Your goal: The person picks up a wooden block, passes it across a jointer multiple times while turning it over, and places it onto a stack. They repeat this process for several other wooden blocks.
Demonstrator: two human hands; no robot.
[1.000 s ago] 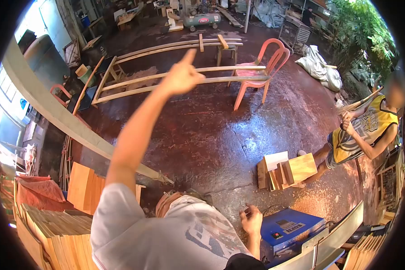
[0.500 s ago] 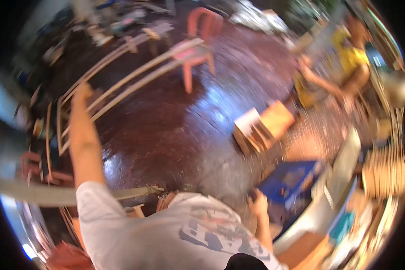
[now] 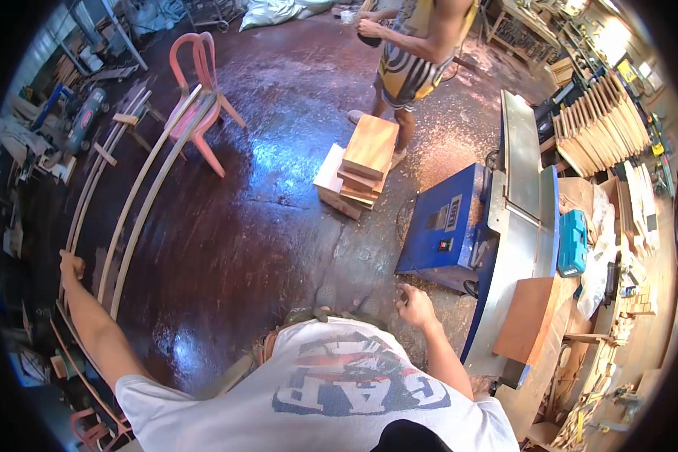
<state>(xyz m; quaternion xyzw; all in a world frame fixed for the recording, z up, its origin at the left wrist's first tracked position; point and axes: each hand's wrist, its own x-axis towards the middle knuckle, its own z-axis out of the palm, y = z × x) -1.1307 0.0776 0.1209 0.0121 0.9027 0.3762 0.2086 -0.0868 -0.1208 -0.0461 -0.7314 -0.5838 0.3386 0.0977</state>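
Note:
At the left, my left hand [image 3: 72, 267] is closed around a long thin wooden frame [image 3: 93, 181] whose strips run up toward a pink plastic chair [image 3: 196, 98]. More long strips [image 3: 138, 197] lie beside it, their far ends at the chair's seat. My right hand [image 3: 416, 306] hangs in front of my body with its fingers partly curled and apart, holding nothing. Nearest to it stands a blue jointer machine [image 3: 441, 226] with a long metal bed [image 3: 521, 218].
A person [image 3: 418, 60] in yellow shorts stands ahead behind stacked wood blocks [image 3: 371, 147]. Sawdust [image 3: 448, 154] covers the floor by the machine. A teal case [image 3: 572, 242], a brown board [image 3: 526, 319] and a row of wooden slats [image 3: 603, 124] are at the right.
The view has swung right and steadied. The other person, seen low at the right before, now stands upright near the top centre. My left hand still grips the wooden frame.

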